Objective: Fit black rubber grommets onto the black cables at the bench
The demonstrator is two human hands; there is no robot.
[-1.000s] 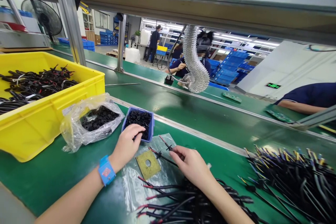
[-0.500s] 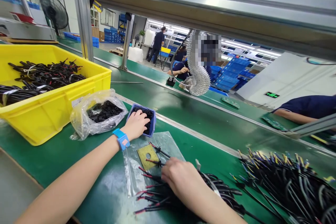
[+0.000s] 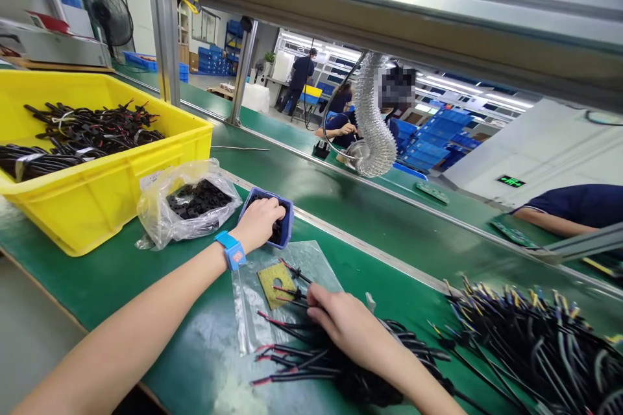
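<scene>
My left hand [image 3: 259, 222], with a blue strap at the wrist, reaches into a small blue-purple bin [image 3: 288, 224] of small black parts. Its fingers are curled down among the parts, and what they pinch is hidden. Over a bundle of black cables [image 3: 321, 363] with red-tipped wires, my right hand [image 3: 338, 318] is closed, thumb and fingers together, on a black cable [image 3: 302, 276]. Just left of that hand lies a yellowish square plate with a round hole [image 3: 272, 285], on a clear plastic bag [image 3: 248, 321].
A yellow crate [image 3: 92, 207] of cables stands at the left, beside an open plastic bag of black parts [image 3: 170, 224]. More cables [image 3: 545, 343] lie at the right. Metal posts [image 3: 164, 32] and a flexible duct [image 3: 372, 117] rise beyond; people work across the bench.
My left hand's fingers have curled in from a spread pose inside the bin. My right hand has turned slightly, showing its thumb and fingers on the cable. The view has shifted a little.
</scene>
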